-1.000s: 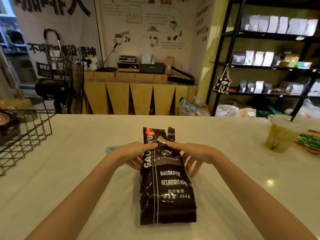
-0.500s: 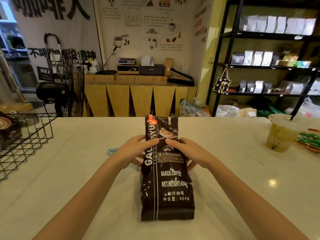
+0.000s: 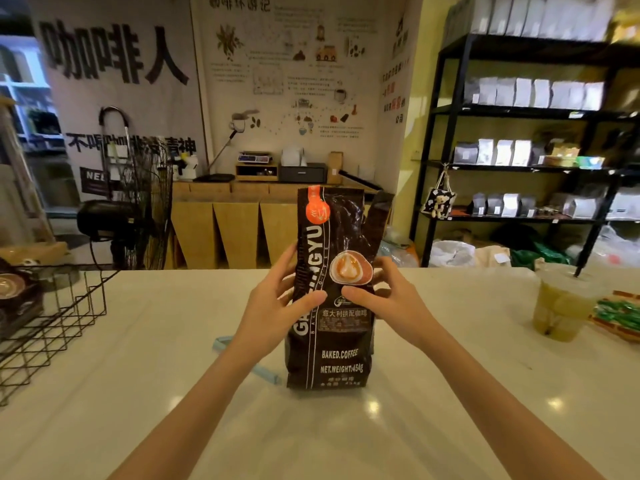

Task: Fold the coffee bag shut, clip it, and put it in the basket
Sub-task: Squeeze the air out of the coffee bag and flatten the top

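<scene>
A tall black coffee bag (image 3: 332,341) with white lettering stands upright on the white counter (image 3: 138,393), its torn top unfolded and pointing up. My left hand (image 3: 277,306) grips its left side with the thumb across the front. My right hand (image 3: 384,299) holds the right side the same way. A light blue clip (image 3: 242,355) lies flat on the counter behind my left wrist, partly hidden by it. The black wire basket (image 3: 59,327) sits at the counter's left edge, with dark packets inside.
An iced drink in a plastic cup (image 3: 561,306) with a straw stands at the right, next to a green and orange packet (image 3: 620,317). A floor fan (image 3: 138,206) stands beyond the counter's far left. Black shelving with bags fills the right background.
The bag went from leaning back on the counter to standing upright. Both hands rose with it and the top flap straightened up. The view tilted upward.
</scene>
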